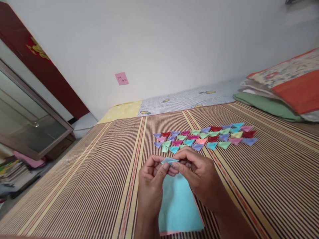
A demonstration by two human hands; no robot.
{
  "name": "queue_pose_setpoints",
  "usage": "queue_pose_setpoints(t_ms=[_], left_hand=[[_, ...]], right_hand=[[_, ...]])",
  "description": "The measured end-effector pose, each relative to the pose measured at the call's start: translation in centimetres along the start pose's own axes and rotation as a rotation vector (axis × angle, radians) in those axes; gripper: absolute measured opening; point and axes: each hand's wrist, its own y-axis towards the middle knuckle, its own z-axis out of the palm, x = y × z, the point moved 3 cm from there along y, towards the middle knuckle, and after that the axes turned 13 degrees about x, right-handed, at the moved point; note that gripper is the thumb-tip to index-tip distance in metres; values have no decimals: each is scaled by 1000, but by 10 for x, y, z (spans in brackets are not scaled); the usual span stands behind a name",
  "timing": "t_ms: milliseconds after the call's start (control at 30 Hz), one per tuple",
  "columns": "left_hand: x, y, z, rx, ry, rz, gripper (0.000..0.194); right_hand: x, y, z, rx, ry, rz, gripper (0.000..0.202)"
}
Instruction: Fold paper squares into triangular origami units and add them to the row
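Observation:
A small folded piece of light-blue paper is pinched between both hands. My left hand grips its left end between thumb and fingers. At the right end, my right hand holds it the same way. Below the hands lies a stack of blue paper sheets, with a pink edge showing underneath; my hands and wrists cover part of it. Just beyond the hands, several small folded paper triangles in many colours are laid out in rows on a striped mat.
Folded bedding in orange, floral and green is piled at the far right. A white wall with a pink note rises behind the mat. On the left stand a glass-paneled cabinet and a pile of books.

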Motion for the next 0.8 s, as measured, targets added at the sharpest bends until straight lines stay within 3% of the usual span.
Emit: queue_pose_setpoints(t_ms=[300, 500, 800], left_hand=[[-7, -1, 2, -74, 140, 81, 4], [-5, -2, 3, -151, 190, 113, 7], [-7, -1, -4, -129, 170, 97, 9]], right_hand=[[17, -2, 4, -43, -9, 46, 11], [11, -2, 4, -130, -151, -21, 13], [0, -1, 4, -160, -133, -61, 15]])
